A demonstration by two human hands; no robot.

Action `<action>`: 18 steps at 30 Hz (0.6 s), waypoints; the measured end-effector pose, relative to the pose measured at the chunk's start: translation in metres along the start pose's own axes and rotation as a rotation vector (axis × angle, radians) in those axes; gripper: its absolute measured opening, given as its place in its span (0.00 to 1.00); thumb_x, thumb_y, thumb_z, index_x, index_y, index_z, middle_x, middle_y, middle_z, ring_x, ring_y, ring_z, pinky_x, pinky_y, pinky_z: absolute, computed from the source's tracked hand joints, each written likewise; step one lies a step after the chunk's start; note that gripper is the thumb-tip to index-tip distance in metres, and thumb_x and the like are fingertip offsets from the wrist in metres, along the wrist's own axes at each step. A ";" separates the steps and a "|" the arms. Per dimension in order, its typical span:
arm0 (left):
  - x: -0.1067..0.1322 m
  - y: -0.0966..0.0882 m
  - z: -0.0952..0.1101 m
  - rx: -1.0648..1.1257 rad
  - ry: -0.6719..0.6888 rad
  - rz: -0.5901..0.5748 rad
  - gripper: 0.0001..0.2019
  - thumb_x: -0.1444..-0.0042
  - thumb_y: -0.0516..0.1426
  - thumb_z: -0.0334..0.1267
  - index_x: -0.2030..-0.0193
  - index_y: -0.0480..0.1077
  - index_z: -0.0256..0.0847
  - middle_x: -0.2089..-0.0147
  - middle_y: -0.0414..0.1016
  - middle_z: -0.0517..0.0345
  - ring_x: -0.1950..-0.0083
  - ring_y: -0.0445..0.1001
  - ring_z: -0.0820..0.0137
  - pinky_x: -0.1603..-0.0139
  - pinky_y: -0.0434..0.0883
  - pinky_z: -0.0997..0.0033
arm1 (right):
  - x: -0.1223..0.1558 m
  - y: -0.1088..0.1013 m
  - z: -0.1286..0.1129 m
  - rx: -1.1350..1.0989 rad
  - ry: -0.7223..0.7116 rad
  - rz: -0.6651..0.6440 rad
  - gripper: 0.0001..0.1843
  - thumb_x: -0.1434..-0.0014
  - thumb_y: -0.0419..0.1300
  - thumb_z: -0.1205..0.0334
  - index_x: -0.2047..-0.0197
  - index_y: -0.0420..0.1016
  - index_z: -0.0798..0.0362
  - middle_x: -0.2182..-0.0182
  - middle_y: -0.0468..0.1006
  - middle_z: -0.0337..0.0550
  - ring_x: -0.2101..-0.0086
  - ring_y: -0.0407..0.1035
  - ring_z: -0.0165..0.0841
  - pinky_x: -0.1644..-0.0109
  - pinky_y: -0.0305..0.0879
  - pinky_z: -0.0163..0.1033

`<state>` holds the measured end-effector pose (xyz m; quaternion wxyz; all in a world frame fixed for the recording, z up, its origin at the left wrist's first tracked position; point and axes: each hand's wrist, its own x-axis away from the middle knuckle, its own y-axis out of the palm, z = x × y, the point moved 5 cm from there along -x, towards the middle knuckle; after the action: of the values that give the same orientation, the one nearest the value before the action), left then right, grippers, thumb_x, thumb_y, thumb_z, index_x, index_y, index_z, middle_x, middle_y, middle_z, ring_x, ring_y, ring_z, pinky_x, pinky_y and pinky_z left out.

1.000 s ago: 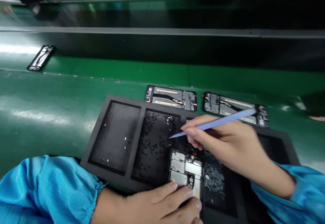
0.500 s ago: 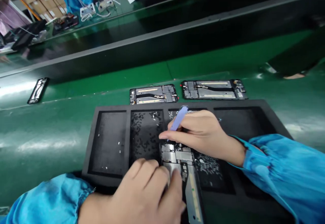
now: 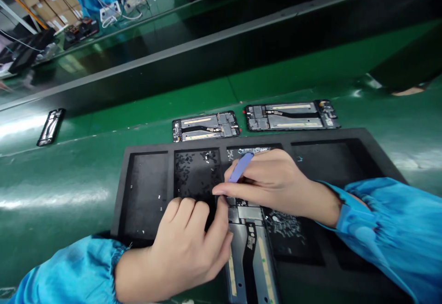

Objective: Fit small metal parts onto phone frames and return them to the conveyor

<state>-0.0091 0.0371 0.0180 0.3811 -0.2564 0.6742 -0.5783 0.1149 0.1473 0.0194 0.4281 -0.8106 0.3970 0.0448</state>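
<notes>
Where both hands (image 3: 189, 242) converge, opened phone (image 3: 251, 251), top end beneath

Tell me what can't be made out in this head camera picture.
Purple tool: head view, tip hidden behind the right hand.
Opened phone: head view, lower end cut off by the bottom edge.
Small pieces in the black tray: head view, too small to identify.

A glossy green workbench (image 3: 79, 170) spans the frame; a black compartmented tray (image 3: 171, 170) lies across the lower centre and right; just above it, an opened smartphone (image 3: 206, 127) lies at centre, a second smartphone (image 3: 297, 115) right of centre; a third smartphone (image 3: 50, 127) lies slantwise at far left.
</notes>
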 end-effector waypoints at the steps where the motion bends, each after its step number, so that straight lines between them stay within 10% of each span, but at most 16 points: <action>1: 0.000 0.001 -0.001 -0.002 -0.010 -0.009 0.22 0.35 0.53 0.43 0.40 0.72 0.31 0.65 0.70 0.49 0.66 0.65 0.59 0.64 0.59 0.58 | 0.000 0.000 0.001 -0.023 0.008 -0.025 0.23 0.33 0.60 0.51 0.76 0.77 0.54 0.81 0.75 0.36 0.79 0.64 0.26 0.74 0.57 0.36; 6: -0.003 0.004 -0.003 0.006 -0.049 -0.064 0.23 0.36 0.51 0.44 0.39 0.71 0.35 0.65 0.66 0.51 0.66 0.62 0.59 0.65 0.56 0.59 | -0.002 0.001 0.010 -0.193 0.060 -0.164 0.21 0.32 0.59 0.54 0.75 0.77 0.52 0.75 0.79 0.36 0.75 0.71 0.27 0.68 0.64 0.34; 13: -0.004 -0.001 -0.001 -0.013 -0.022 -0.024 0.21 0.36 0.53 0.41 0.41 0.72 0.32 0.67 0.67 0.52 0.66 0.62 0.61 0.64 0.57 0.60 | 0.001 -0.040 0.016 -0.250 0.410 0.211 0.21 0.34 0.59 0.48 0.75 0.72 0.51 0.82 0.70 0.36 0.81 0.63 0.27 0.78 0.58 0.35; 18: -0.003 0.001 -0.002 0.008 -0.029 0.000 0.24 0.37 0.53 0.41 0.38 0.70 0.29 0.65 0.69 0.49 0.65 0.64 0.60 0.63 0.59 0.59 | 0.030 -0.035 0.015 -0.367 0.605 0.168 0.21 0.37 0.61 0.42 0.71 0.71 0.50 0.83 0.69 0.33 0.84 0.63 0.27 0.81 0.57 0.34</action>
<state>-0.0093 0.0406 0.0175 0.3917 -0.2635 0.6663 -0.5772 0.1634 0.1510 0.0208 0.1336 -0.8150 0.5563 -0.0914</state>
